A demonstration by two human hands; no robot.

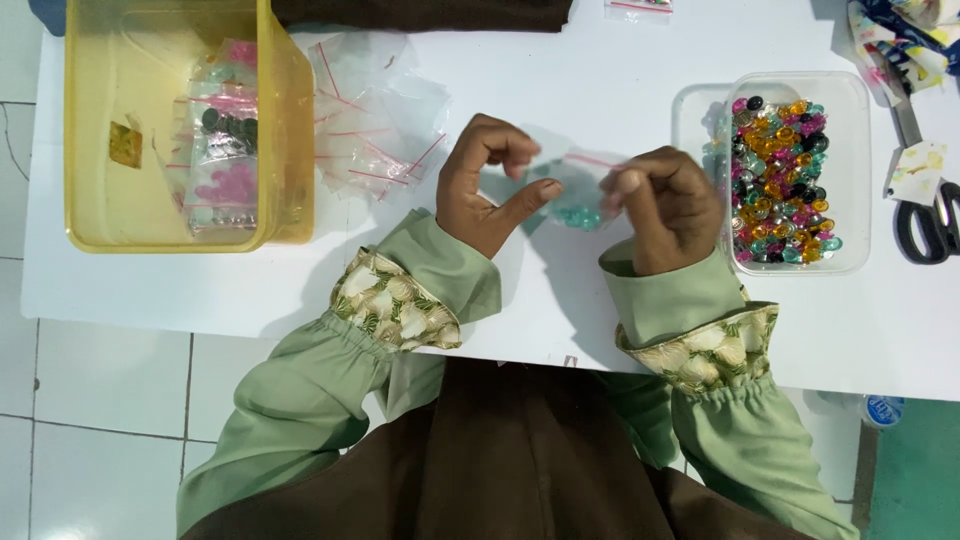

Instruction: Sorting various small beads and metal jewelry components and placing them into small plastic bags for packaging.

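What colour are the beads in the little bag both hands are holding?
Teal-blue beads in a clear zip bag with a pink strip; head view.

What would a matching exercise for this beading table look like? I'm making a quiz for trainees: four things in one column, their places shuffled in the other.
Things:
1. small clear bag of teal beads
2. yellow tub
3. clear box of mixed beads
4. black-handled scissors

Places:
A. at the table's right edge
B. far left, with filled bags inside
C. between the left hand and the right hand
D. just right of the right hand

Pairs: 1-C, 2-B, 3-D, 4-A
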